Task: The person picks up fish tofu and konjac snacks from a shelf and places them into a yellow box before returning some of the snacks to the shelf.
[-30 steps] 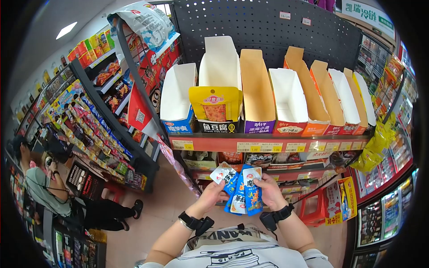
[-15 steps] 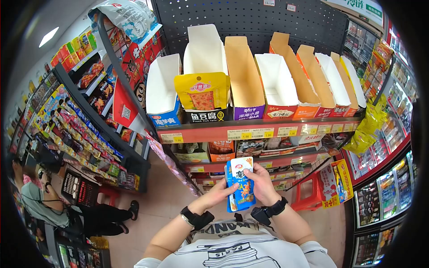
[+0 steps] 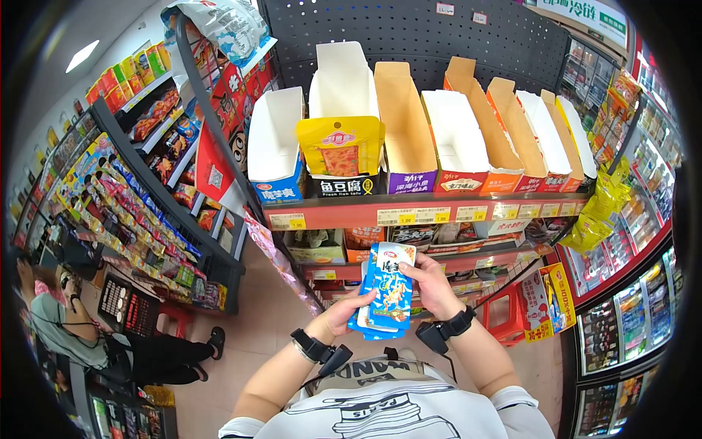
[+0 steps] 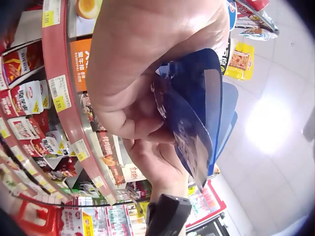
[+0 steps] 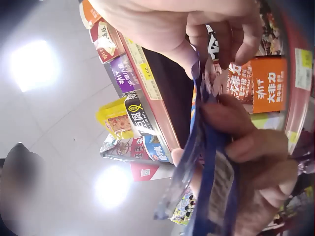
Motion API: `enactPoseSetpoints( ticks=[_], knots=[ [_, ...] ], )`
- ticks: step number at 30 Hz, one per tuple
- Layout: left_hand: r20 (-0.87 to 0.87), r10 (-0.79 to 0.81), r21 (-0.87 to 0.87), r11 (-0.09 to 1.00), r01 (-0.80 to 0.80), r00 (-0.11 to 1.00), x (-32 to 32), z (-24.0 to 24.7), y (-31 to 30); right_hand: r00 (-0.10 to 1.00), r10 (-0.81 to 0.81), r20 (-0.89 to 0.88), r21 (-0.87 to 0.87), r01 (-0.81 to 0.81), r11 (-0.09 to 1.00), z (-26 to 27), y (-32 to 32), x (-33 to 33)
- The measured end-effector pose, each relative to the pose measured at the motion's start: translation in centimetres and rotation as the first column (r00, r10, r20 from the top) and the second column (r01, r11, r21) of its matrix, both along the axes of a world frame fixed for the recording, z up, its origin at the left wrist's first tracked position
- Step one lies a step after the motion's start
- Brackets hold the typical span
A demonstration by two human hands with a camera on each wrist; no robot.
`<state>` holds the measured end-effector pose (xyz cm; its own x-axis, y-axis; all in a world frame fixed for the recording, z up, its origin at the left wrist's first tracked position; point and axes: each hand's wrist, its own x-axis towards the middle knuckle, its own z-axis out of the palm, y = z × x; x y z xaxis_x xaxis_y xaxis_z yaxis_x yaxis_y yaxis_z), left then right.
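In the head view both hands hold a stack of several blue snack packets (image 3: pixel 383 294) at chest height before a shop shelf. My left hand (image 3: pixel 346 313) grips the stack's lower left from beneath. My right hand (image 3: pixel 430 285) pinches the right edge and top corner. In the left wrist view curled fingers clamp the blue packets (image 4: pixel 197 113), with the other hand (image 4: pixel 160 162) behind. In the right wrist view the thumb and fingers pinch the packets' edge (image 5: pixel 204 162), seen edge-on.
The red shelf (image 3: pixel 439 212) ahead carries a row of open display boxes, most showing no goods; one holds a yellow packet (image 3: pixel 341 151). Lower shelves hold more snacks. A red stool (image 3: pixel 508 311) stands right. A person (image 3: pixel 58 322) crouches at far left by another rack.
One second ago the packets were fanned out between both hands. They have been gathered into one stack, now raised slightly and tilted left.
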<state>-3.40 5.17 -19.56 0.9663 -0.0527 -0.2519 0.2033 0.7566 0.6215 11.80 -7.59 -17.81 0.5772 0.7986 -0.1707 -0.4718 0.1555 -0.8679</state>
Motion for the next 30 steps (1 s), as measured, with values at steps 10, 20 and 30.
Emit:
enactPoseSetpoints(
  ticks=[10, 20, 30],
  knots=[
    [0.025, 0.164, 0.030, 0.986, -0.164, 0.986, -1.2, 0.6, 0.3, 0.989, -0.137, 0.047, 0.038, 0.135, 0.990, 0.7, -0.4, -0.4],
    [0.065, 0.462, 0.208, 0.861, -0.465, 0.885, -1.9, 0.5, 0.1, 0.985, -0.169, -0.020, 0.077, 0.170, 0.982, -0.5, -1.5, -1.5],
    [0.019, 0.110, 0.727, 0.681, -0.089, 0.994, -4.6, 3.1, 2.7, 0.433, 0.193, 0.880, -0.126, -0.179, 0.976, 5.8, -2.8, -2.0]
  ],
)
